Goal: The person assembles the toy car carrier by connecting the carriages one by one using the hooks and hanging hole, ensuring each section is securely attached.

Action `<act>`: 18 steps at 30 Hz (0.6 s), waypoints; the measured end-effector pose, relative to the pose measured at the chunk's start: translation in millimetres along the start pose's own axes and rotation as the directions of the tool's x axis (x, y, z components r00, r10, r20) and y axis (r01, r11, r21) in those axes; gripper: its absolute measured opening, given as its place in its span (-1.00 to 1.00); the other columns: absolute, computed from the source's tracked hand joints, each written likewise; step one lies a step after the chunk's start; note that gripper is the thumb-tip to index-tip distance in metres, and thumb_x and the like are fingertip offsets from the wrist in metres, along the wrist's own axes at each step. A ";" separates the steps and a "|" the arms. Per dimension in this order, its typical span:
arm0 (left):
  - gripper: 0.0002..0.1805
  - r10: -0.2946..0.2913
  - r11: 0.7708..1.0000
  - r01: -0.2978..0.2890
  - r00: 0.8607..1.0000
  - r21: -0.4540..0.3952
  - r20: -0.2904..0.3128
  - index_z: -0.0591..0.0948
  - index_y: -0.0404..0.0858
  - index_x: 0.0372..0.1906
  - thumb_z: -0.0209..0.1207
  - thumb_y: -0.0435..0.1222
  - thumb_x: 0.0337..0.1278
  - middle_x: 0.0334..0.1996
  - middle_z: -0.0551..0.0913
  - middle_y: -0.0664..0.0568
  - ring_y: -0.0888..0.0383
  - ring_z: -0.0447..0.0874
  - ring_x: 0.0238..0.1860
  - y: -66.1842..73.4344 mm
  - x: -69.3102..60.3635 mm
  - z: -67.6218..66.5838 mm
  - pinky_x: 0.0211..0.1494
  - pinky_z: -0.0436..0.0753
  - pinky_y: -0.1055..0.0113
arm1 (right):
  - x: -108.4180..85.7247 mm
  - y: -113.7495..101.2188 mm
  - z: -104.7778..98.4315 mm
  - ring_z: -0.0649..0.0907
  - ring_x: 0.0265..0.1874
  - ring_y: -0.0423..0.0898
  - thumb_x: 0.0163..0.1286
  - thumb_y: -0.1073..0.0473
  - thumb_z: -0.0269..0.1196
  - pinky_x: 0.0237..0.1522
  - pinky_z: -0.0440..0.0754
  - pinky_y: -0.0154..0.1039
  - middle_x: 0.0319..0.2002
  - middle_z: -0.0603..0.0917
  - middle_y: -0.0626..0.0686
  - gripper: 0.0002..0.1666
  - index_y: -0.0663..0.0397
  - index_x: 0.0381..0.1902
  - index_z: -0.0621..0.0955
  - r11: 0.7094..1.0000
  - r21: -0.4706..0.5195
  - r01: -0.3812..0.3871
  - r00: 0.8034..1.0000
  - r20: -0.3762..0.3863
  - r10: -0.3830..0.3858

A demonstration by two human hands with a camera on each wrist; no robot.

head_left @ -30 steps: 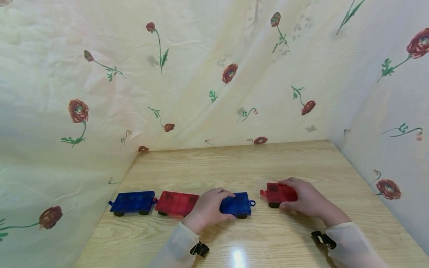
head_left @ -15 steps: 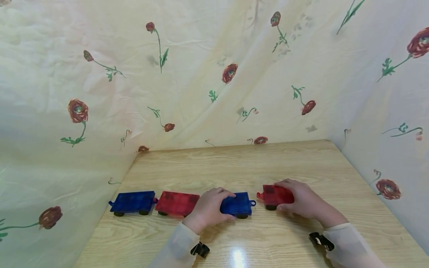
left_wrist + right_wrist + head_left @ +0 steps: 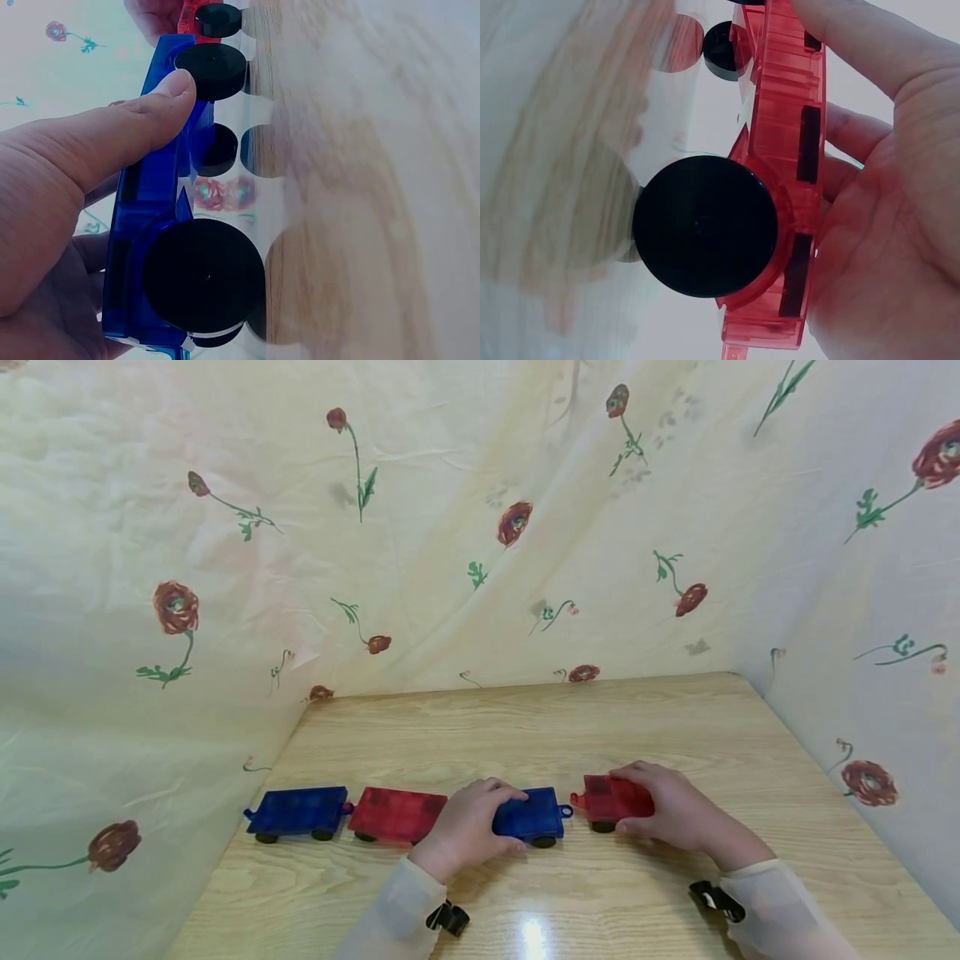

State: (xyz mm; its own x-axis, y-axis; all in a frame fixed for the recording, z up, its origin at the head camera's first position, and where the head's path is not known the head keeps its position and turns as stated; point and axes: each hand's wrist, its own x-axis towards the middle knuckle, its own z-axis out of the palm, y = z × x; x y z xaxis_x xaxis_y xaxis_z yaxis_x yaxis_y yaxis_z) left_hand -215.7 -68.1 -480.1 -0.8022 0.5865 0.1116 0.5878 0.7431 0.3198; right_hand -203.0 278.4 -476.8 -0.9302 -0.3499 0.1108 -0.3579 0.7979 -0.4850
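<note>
A blue toy train car (image 3: 534, 814) stands on its black wheels mid-table, its front end loop (image 3: 566, 811) pointing right. My left hand (image 3: 467, 825) grips it across the sides; the left wrist view shows the thumb (image 3: 177, 84) along its near side. My right hand (image 3: 675, 810) grips a red toy train car (image 3: 611, 797), whose left-end hook (image 3: 576, 801) is beside that loop. Whether hook and loop touch, I cannot tell. In the right wrist view, the red car's side (image 3: 787, 165) and a large black wheel (image 3: 705, 225) show.
Left of my left hand stand another red car (image 3: 397, 812) and another blue car (image 3: 298, 810), joined end to end. My left hand hides the red car's right end. Floral cloth (image 3: 450, 527) surrounds the back and sides of the wooden table (image 3: 525, 727).
My right hand has moved left and slightly nearer to me with the red car, narrowing the gap to the blue car. My left hand and the blue car have barely moved.
</note>
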 end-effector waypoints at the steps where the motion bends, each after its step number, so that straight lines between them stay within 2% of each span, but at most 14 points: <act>1: -0.25 -0.002 1.000 0.002 1.000 -0.005 -0.002 0.60 0.17 0.37 0.53 0.18 0.03 0.21 0.60 0.21 0.14 0.54 0.26 0.0 0.0 0.1 0.33 0.58 0.09 | 0.0 -0.3 0.2 0.62 0.02 0.05 0.10 -0.13 0.65 -0.02 0.66 0.08 0.20 0.65 0.06 -0.06 0.05 0.39 0.58 1.000 0.000 0.002 1.000 -0.001 -0.002; 18: -0.22 -0.010 0.999 0.008 1.000 -0.053 -0.029 0.57 0.22 0.39 0.53 0.19 0.00 0.25 0.57 0.23 0.13 0.51 0.32 -3.4 0.8 3.4 0.34 0.58 0.05 | -0.4 -9.0 5.6 0.61 0.12 0.13 0.11 -0.09 0.65 0.05 0.65 0.15 0.27 0.62 0.11 -0.07 0.05 0.39 0.58 1.000 -0.008 0.005 1.000 0.005 -0.005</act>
State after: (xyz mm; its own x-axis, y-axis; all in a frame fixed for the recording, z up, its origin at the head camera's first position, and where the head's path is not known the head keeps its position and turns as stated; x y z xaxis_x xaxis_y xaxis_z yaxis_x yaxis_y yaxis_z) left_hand -218.0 -69.0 -484.2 -0.8105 0.5698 0.1357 0.5749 0.7297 0.3702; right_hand -199.0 268.6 -477.3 -0.9279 -0.3567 0.1086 -0.3634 0.7998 -0.4778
